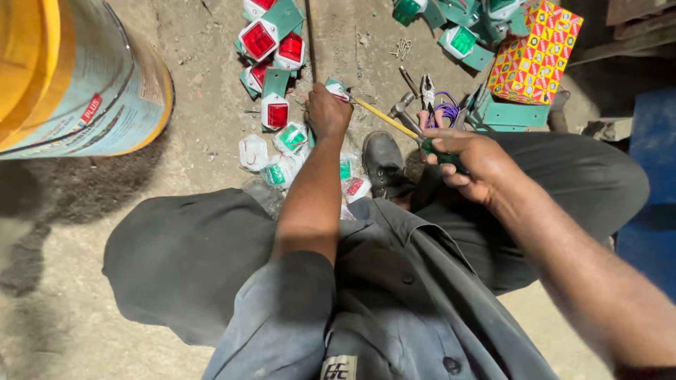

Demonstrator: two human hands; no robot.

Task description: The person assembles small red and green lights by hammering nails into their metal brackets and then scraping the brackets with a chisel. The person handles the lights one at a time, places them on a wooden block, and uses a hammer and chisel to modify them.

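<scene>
Head camera looks down on a seated person in grey work clothes. Right hand is wrapped tight around the green handle of a screwdriver, whose yellow shaft runs up and to the left, its long axis slanting toward the left hand. Left hand's fingers are curled closed over a small lamp unit pressed to the concrete floor, just beyond the knuckles. Screwdriver tip meets that unit at the left fingertips, so the left hand is nearer to it. Around them lie red marker lamps, green-lensed lamps, green metal brackets, pliers, a hammer, a patterned carton, a black shoe and a large drum.
</scene>
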